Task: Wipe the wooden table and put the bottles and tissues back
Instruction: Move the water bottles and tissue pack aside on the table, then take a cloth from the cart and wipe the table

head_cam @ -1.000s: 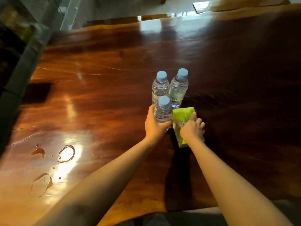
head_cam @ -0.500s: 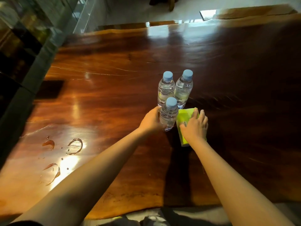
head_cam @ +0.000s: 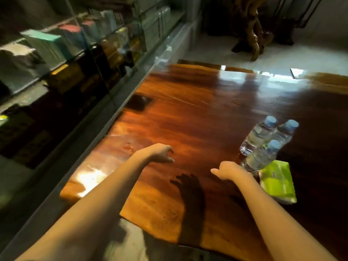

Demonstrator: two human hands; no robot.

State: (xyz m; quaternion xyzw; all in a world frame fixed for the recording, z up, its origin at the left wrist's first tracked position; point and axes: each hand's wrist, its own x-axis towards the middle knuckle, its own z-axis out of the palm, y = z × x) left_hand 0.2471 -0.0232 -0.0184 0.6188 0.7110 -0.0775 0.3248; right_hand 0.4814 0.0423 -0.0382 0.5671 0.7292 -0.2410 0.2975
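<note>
Three clear water bottles with light-blue caps (head_cam: 263,144) stand close together on the glossy wooden table (head_cam: 188,113), at the right. A green tissue pack (head_cam: 277,182) lies flat just in front of them. My left hand (head_cam: 160,154) hovers over the table's middle, empty, fingers loosely curled and apart. My right hand (head_cam: 227,170) is empty too, fingers curled down, just left of the nearest bottle and the tissue pack, touching neither. A small wet patch (head_cam: 128,146) glistens on the wood left of my left hand.
A glass-fronted cabinet (head_cam: 66,68) full of boxes runs along the table's left edge. Beyond the far edge is pale floor with a dark carved wooden stand (head_cam: 252,34). The table's near edge (head_cam: 150,228) is irregular.
Both hands have let go and pulled back to the left: the left off the front bottle, the right off the tissue pack. The view has swung left toward the cabinet.
</note>
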